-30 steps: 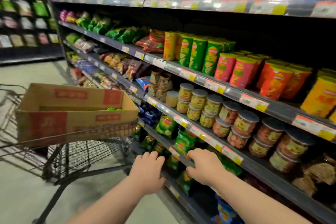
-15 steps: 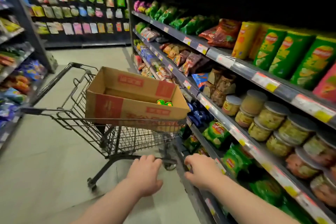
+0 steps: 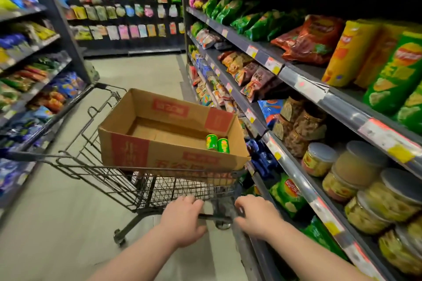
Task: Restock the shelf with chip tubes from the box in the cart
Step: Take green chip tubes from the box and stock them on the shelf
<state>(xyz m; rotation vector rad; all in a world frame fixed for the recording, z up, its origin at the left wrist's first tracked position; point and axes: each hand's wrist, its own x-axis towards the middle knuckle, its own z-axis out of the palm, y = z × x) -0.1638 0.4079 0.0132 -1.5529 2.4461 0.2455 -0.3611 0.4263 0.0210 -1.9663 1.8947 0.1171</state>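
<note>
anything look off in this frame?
Minor only. One price label on the shelf rail looks crooked, its edge peeling. The box looks slightly skewed in the cart, riding high rather than seated flat. No spills visible.

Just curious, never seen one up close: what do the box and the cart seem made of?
The box looks like brown cardboard, matte, with creased flaps and red print. The cart seems to be dark, perhaps coated, metal wire: thin bars in a grid with a slight sheen.

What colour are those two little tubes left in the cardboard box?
Green, with yellow-orange markings; the two tubes show best in the head view, the only one.
</note>
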